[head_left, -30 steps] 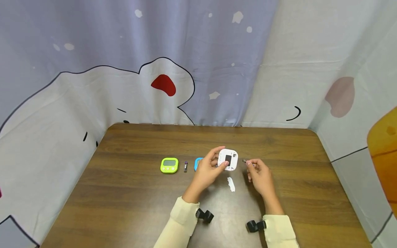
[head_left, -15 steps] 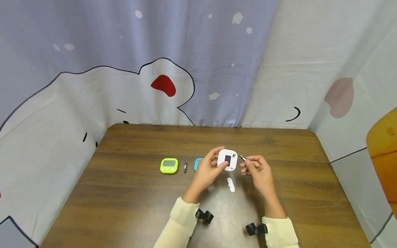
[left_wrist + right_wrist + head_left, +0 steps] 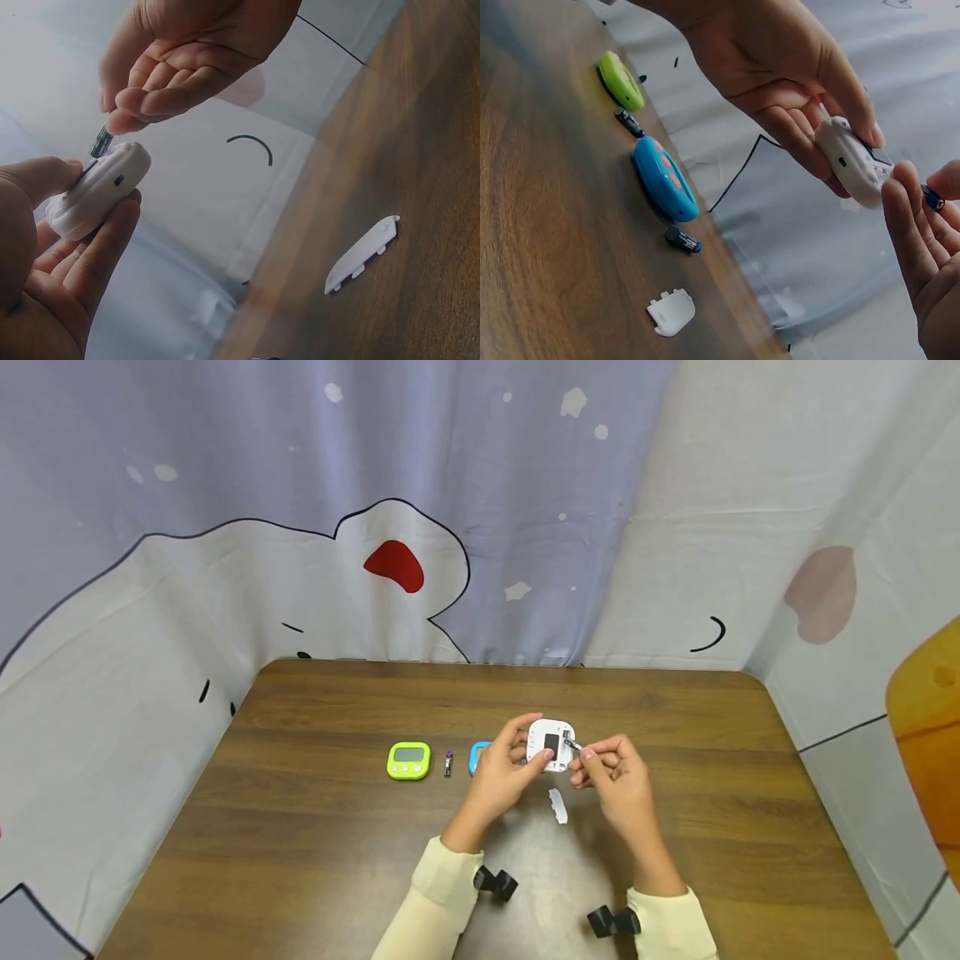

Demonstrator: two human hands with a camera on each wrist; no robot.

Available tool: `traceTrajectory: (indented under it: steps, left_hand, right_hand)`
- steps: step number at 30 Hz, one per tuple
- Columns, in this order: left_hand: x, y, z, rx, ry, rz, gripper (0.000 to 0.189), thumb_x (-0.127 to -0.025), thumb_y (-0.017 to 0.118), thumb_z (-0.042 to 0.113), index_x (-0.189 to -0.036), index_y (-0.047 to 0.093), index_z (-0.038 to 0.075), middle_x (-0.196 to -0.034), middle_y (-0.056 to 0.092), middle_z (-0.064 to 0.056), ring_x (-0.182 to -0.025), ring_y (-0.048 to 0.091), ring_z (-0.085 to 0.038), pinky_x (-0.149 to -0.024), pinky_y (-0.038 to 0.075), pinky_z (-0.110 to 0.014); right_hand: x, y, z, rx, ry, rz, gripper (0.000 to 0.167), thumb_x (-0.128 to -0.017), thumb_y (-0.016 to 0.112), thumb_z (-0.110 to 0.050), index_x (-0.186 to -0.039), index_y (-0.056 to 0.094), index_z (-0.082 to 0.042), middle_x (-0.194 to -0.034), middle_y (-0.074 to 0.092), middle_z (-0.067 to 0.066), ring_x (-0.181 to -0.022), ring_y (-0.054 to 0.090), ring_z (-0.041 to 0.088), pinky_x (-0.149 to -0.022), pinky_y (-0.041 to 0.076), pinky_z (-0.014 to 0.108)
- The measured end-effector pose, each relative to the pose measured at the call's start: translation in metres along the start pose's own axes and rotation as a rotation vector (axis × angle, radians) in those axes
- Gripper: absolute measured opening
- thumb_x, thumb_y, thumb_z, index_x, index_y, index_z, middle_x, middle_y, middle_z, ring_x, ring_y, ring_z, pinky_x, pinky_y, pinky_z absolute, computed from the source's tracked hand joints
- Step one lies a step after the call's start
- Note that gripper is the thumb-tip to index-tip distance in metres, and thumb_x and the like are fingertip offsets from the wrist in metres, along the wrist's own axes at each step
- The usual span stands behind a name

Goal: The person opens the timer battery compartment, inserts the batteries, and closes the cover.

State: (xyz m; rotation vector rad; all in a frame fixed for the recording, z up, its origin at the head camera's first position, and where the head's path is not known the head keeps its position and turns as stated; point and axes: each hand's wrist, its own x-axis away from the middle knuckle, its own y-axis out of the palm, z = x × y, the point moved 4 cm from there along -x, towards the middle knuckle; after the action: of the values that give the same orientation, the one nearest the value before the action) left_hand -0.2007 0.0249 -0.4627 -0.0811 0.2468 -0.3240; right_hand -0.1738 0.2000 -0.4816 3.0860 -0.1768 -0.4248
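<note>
My left hand [image 3: 498,777] grips a white digital timer [image 3: 538,737] by its side, thumb on the back, which faces me with its battery compartment uncovered. Between thumb and fingers, my right hand [image 3: 621,783] pinches a small cylindrical battery [image 3: 100,140]. The battery's free end is tilted down at the timer's compartment at its right edge; whether it touches the contacts I cannot tell. A white battery cover [image 3: 558,806] lies on the table below the timer. In the right wrist view the held battery [image 3: 934,199] is partly hidden by fingers.
On the wooden table [image 3: 322,835], a green timer [image 3: 408,761] lies at left beside a battery [image 3: 448,764]. A blue timer [image 3: 664,180] is mostly behind my left hand in the head view. Another battery [image 3: 682,240] lies near it. Curtains [image 3: 525,527] surround the table.
My right hand has moved left with the battery, from apart from the timer to over its compartment, and the battery has turned in the fingers. My left hand and the timer stay nearly still.
</note>
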Motion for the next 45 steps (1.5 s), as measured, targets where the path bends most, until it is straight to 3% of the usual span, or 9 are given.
traceTrajectory:
  steps: [4,11,15,20,26,33,39,45]
  left_hand:
    - [0.000,0.000,0.003,0.000,0.000,0.016,0.050,-0.091,0.067,0.002,-0.137,0.047,0.003,-0.107,0.065,-0.019,-0.094,0.068,-0.025,-0.070,0.057,-0.025]
    - [-0.001,0.002,0.006,0.005,0.002,0.029,0.050,-0.092,0.066,0.002,-0.137,0.045,0.002,-0.106,0.063,-0.019,-0.093,0.068,-0.026,-0.070,0.057,-0.026]
    - [-0.001,0.003,0.008,-0.003,0.007,0.037,0.049,-0.092,0.066,0.002,-0.136,0.045,-0.001,-0.105,0.063,-0.020,-0.093,0.068,-0.027,-0.071,0.057,-0.026]
    - [-0.001,0.004,0.010,0.003,0.017,0.052,0.049,-0.091,0.066,0.001,-0.136,0.045,-0.002,-0.105,0.063,-0.021,-0.094,0.068,-0.030,-0.070,0.057,-0.026]
    - [0.000,0.007,0.011,-0.019,0.032,0.051,0.051,-0.091,0.067,0.000,-0.136,0.043,-0.004,-0.106,0.064,-0.021,-0.096,0.068,-0.030,-0.070,0.057,-0.026]
    - [0.001,0.012,0.011,-0.033,0.019,0.043,0.052,-0.090,0.068,0.000,-0.135,0.043,0.000,-0.107,0.063,-0.020,-0.097,0.068,-0.029,-0.072,0.057,-0.025]
    - [0.003,0.013,0.010,-0.052,0.007,0.024,0.051,-0.090,0.069,0.001,-0.135,0.045,0.002,-0.108,0.062,-0.020,-0.098,0.068,-0.028,-0.072,0.056,-0.024]
    - [0.004,0.008,0.009,-0.039,0.010,0.044,0.052,-0.090,0.068,0.001,-0.136,0.044,-0.001,-0.108,0.062,-0.020,-0.098,0.067,-0.029,-0.074,0.057,-0.025]
  right_hand:
    - [0.004,0.005,-0.014,0.112,-0.044,-0.001,0.009,-0.094,0.059,0.004,-0.096,0.053,0.010,-0.076,0.067,0.024,-0.057,0.065,0.017,-0.056,0.056,0.028]
    - [0.010,0.018,-0.047,0.320,-0.236,0.021,0.011,-0.087,0.064,0.012,-0.091,0.055,0.009,-0.065,0.065,0.016,-0.047,0.060,0.024,-0.045,0.050,0.021]
    - [0.012,0.022,-0.053,0.360,-0.262,0.014,0.013,-0.085,0.066,0.013,-0.091,0.054,0.009,-0.063,0.064,0.017,-0.043,0.057,0.024,-0.042,0.047,0.020]
    - [0.010,0.020,-0.042,0.385,-0.251,0.019,0.014,-0.086,0.067,0.010,-0.091,0.054,0.008,-0.061,0.064,0.017,-0.040,0.057,0.021,-0.039,0.045,0.019]
    - [0.007,0.013,-0.017,0.455,-0.341,0.076,0.017,-0.084,0.071,0.009,-0.090,0.055,0.004,-0.057,0.063,0.005,-0.037,0.052,0.008,-0.035,0.040,0.017]
    - [0.008,0.011,-0.009,0.518,-0.436,0.110,0.017,-0.085,0.072,0.002,-0.090,0.056,0.000,-0.061,0.065,-0.001,-0.045,0.054,0.002,-0.038,0.040,0.013]
    - [0.005,0.007,-0.007,0.505,-0.378,0.030,0.018,-0.087,0.072,-0.002,-0.094,0.055,-0.001,-0.062,0.064,-0.002,-0.044,0.054,0.004,-0.038,0.040,0.016]
    - [0.005,0.008,-0.006,0.330,-0.223,-0.106,0.020,-0.090,0.067,0.003,-0.107,0.057,0.002,-0.074,0.066,0.010,-0.051,0.062,0.015,-0.046,0.052,0.025]
